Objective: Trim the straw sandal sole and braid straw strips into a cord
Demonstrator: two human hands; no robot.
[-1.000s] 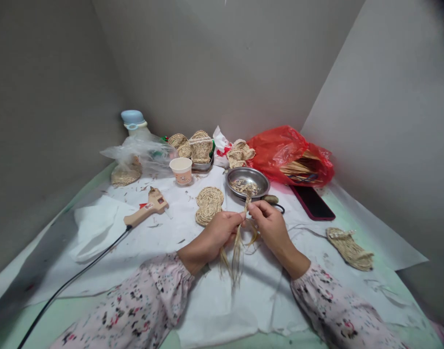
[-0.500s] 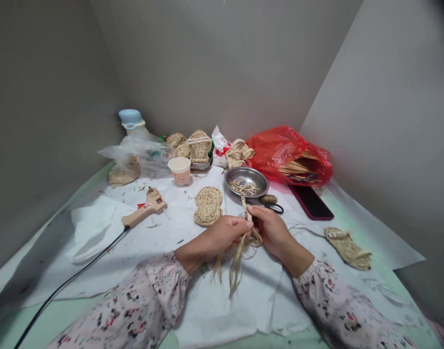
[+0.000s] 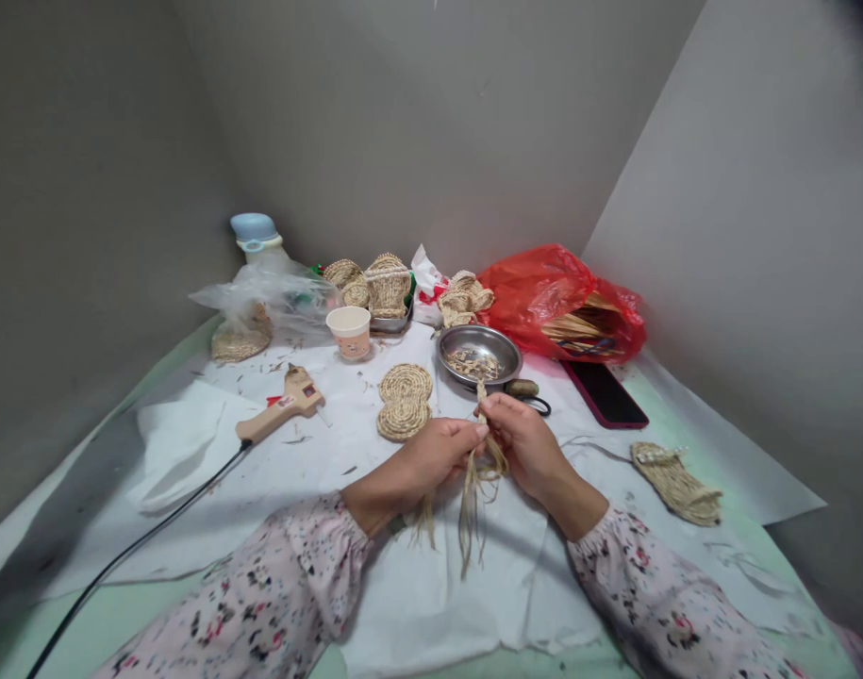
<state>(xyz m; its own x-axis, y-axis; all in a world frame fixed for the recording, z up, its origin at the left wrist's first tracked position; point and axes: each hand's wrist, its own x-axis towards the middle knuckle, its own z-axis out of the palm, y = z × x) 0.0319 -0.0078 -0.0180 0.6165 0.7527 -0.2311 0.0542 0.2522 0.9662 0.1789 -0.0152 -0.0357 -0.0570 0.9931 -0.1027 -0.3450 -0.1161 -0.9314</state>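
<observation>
Between my two hands is a short braid of straw [image 3: 481,390], its finished end pointing up towards the metal bowl. My left hand [image 3: 441,457] pinches the strands low on the braid. My right hand [image 3: 520,438] grips the braid just above, from the other side. Loose straw strands [image 3: 468,528] hang from below my fingers over the white paper. A woven straw sole [image 3: 405,403], shaped like a figure eight, lies flat beyond my left hand. Just past the braid's tip stands the metal bowl [image 3: 479,356] with straw scraps in it.
A glue gun [image 3: 282,412] with a black cord lies left. Farther back are a paper cup [image 3: 349,333], woven slippers [image 3: 387,286] and a red bag [image 3: 544,283] of straw. Rightward lie a phone [image 3: 605,394], a small woven slipper [image 3: 677,483] and scissors [image 3: 537,405], partly hidden.
The braid's tip has shifted slightly right and the hanging strands have swung right. Both hands keep nearly the same place, fingers still pinching the straw.
</observation>
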